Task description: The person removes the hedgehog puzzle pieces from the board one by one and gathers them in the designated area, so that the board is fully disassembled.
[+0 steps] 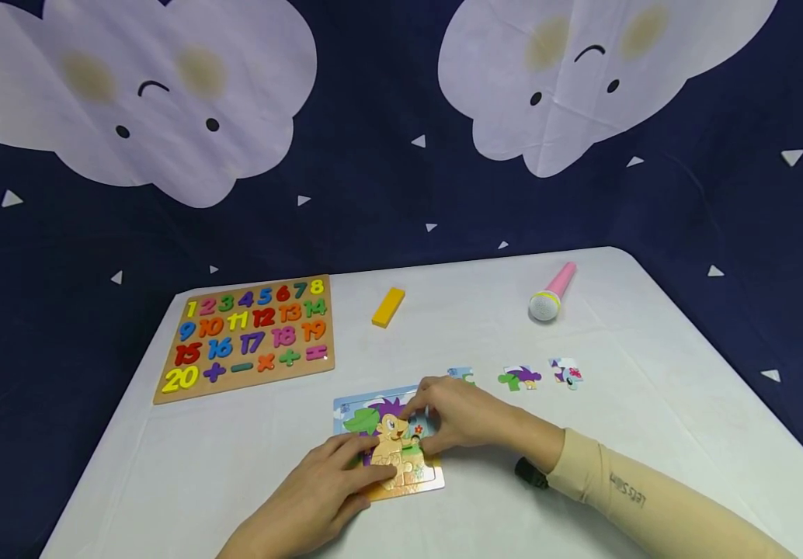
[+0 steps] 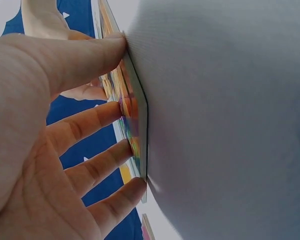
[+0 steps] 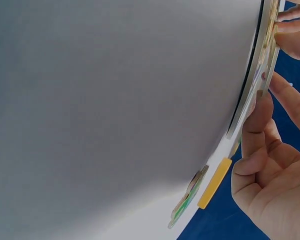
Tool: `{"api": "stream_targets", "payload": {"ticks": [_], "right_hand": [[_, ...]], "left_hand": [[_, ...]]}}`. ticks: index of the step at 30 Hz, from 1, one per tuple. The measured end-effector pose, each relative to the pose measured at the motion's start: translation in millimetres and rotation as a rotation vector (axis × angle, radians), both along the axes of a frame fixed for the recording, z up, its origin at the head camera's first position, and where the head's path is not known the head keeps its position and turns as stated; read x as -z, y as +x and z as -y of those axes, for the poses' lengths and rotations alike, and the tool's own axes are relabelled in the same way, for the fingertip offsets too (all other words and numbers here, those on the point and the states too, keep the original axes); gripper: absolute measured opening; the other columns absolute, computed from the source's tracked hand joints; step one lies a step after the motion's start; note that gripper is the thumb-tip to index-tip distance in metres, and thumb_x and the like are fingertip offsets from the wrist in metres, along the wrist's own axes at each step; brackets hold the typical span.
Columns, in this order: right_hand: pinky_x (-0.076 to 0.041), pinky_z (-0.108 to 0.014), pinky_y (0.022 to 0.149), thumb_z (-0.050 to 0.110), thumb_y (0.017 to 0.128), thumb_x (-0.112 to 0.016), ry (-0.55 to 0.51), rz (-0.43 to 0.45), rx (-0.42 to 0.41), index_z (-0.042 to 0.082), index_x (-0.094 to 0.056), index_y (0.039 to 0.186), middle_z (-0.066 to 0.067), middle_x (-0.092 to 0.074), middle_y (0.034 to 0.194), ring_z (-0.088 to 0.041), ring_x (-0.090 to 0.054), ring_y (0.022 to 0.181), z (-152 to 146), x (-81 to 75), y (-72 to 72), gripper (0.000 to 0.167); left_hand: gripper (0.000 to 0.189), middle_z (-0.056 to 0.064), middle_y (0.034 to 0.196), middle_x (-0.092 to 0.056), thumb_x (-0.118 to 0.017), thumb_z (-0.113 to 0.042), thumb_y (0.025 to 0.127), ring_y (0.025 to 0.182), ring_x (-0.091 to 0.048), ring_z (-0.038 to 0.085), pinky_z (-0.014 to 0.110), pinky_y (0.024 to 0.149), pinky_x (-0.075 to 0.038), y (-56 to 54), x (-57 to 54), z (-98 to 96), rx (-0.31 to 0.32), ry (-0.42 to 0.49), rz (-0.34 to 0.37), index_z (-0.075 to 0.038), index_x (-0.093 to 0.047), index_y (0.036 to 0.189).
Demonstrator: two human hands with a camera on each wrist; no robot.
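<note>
A jigsaw puzzle board [image 1: 429, 483] showing a hedgehog with purple spines lies near the front of the table. My left hand [image 1: 321, 485] rests on its lower left, fingers spread over the picture. In the left wrist view, that thumb [image 2: 107, 52] touches the board's edge and the fingertips lie along its face. My right hand [image 1: 464, 411] is over the right side of the puzzle, its index finger and thumb pinching a puzzle piece [image 1: 418, 429] with a red flower. The right wrist view shows the other right-hand fingers [image 3: 257, 172] curled in.
Loose puzzle pieces lie beyond my right hand: one partly hidden [image 1: 462, 373], one purple and green [image 1: 522, 378], one with a pink flower [image 1: 567, 373]. A wooden number board [image 1: 262, 377] is at left, a yellow block [image 1: 388, 307] and a pink toy microphone [image 1: 551, 293] farther back.
</note>
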State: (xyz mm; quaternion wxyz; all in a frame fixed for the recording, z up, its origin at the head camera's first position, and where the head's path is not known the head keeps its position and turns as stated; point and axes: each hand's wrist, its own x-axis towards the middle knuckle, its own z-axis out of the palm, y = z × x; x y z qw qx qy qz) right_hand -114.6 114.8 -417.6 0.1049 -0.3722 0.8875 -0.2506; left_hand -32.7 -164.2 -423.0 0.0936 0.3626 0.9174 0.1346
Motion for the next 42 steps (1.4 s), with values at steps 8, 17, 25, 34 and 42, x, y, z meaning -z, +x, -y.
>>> {"api": "stream_targets", "payload": {"ticks": [8, 17, 25, 34, 42], "right_hand": [[-0.049, -0.018, 0.066, 0.019, 0.078, -0.089, 0.001, 0.020, 0.035, 0.016, -0.083, 0.119, 0.006, -0.069, 0.098, -0.004, -0.059, 0.079, -10.1, -3.9, 0.7, 0.042], [-0.049, -0.021, 0.072, 0.021, 0.079, -0.088, 0.023, 0.024, 0.108, 0.022, -0.083, 0.120, 0.007, -0.069, 0.100, -0.007, -0.060, 0.083, -29.6, -13.6, 2.0, 0.041], [-0.050, -0.023, 0.073, 0.021, 0.078, -0.089, 0.016, -0.005, 0.154, 0.022, -0.082, 0.118, 0.007, -0.069, 0.102, -0.010, -0.061, 0.087, -56.0, -21.2, 7.9, 0.041], [-0.050, -0.024, 0.078, 0.016, 0.077, -0.085, -0.015, -0.021, 0.220, 0.026, -0.082, 0.118, 0.015, -0.069, 0.103, -0.006, -0.060, 0.089, -92.1, -20.6, 24.8, 0.043], [-0.049, -0.025, 0.078, 0.011, 0.077, -0.085, -0.068, -0.013, 0.298, 0.027, -0.081, 0.116, 0.015, -0.065, 0.097, -0.008, -0.060, 0.090, -132.9, -21.2, 34.0, 0.043]], "left_hand": [[0.043, -0.001, 0.158, -0.056, -0.070, -0.032, 0.105, 0.145, -0.054, 0.031, 0.061, 0.116, -0.051, -0.4, -1.0, -1.3, 0.001, -0.003, 0.003, -0.046, -0.064, 0.145], [0.043, -0.001, 0.159, -0.055, -0.070, -0.032, 0.105, 0.145, -0.054, 0.031, 0.061, 0.115, -0.051, -0.1, 1.1, -2.9, 0.000, -0.003, -0.017, -0.046, -0.063, 0.145], [0.041, -0.004, 0.163, -0.055, -0.068, -0.032, 0.106, 0.149, -0.052, 0.033, 0.063, 0.118, -0.047, 0.4, 0.0, -3.4, 0.002, -0.001, 0.000, -0.044, -0.064, 0.144], [0.040, -0.004, 0.160, -0.058, -0.070, -0.031, 0.105, 0.147, -0.053, 0.032, 0.063, 0.116, -0.048, 1.0, 1.3, -2.3, 0.018, 0.006, -0.015, -0.043, -0.065, 0.143], [0.043, -0.005, 0.157, -0.060, -0.073, -0.028, 0.103, 0.145, -0.054, 0.031, 0.063, 0.113, -0.050, 2.6, 0.7, -2.1, 0.027, 0.030, -0.047, -0.042, -0.066, 0.142]]}}
